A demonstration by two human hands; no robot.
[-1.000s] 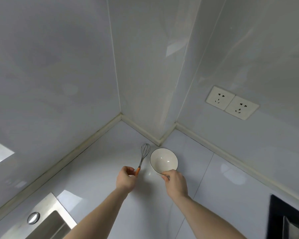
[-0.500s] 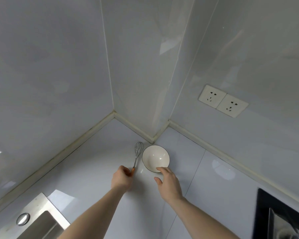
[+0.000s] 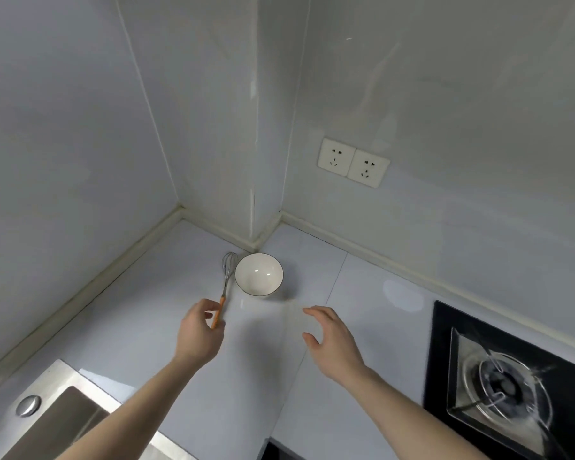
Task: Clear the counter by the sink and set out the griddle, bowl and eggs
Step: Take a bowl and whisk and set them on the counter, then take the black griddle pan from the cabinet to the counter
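Observation:
A white bowl (image 3: pixel 259 274) with a dark rim stands upright on the white counter (image 3: pixel 166 327), close to the wall corner. A wire whisk (image 3: pixel 228 270) with an orange handle lies just left of it, its head toward the wall. My left hand (image 3: pixel 198 332) hovers at the handle's near end with its fingers loosely curled. Index tip and thumb sit against the orange grip, which shows along its whole length. My right hand (image 3: pixel 334 340) is off the bowl, fingers spread and relaxed above the counter. No griddle or eggs are in view.
A steel sink (image 3: pixel 52 423) with a round plug knob sits at the lower left. At the lower right is a black gas hob (image 3: pixel 508 386) with a burner. A double wall socket (image 3: pixel 353 162) is above the counter.
My right hand let go of the bowl's rim and drew back toward me. My left hand loosened its hold on the whisk handle. The view swung right, bringing the hob into sight.

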